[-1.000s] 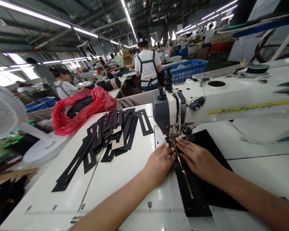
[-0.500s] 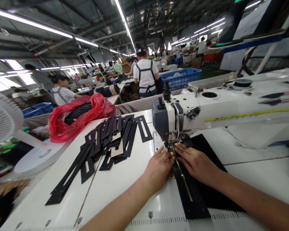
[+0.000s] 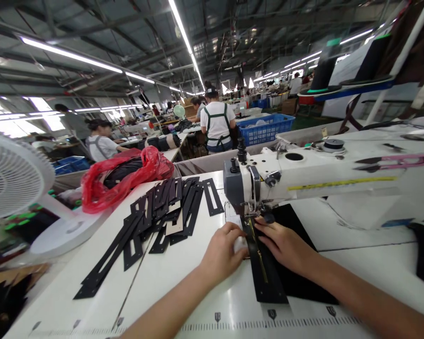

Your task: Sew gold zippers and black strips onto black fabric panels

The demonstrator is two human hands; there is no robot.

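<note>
In front of the sewing machine (image 3: 311,162), a flat black strip (image 3: 270,291) with a gold-toned zipper (image 3: 260,259) is running out from under the needle area. The left hand (image 3: 223,249) is curving half open, thumb and fingers apart, touching the strip's left edge; the right hand (image 3: 286,244) is lying nearly flat, its fingers pressing on the strip. Left of the machine, smooth black slotted pieces (image 3: 192,216) are overlapping. Nearer than the machine, a printed ruler (image 3: 243,325) is showing 10, 0, 10.

Sewing workshop: sewing machine (image 3: 314,165), thread cones (image 3: 324,71), aproned worker (image 3: 217,123).
</note>
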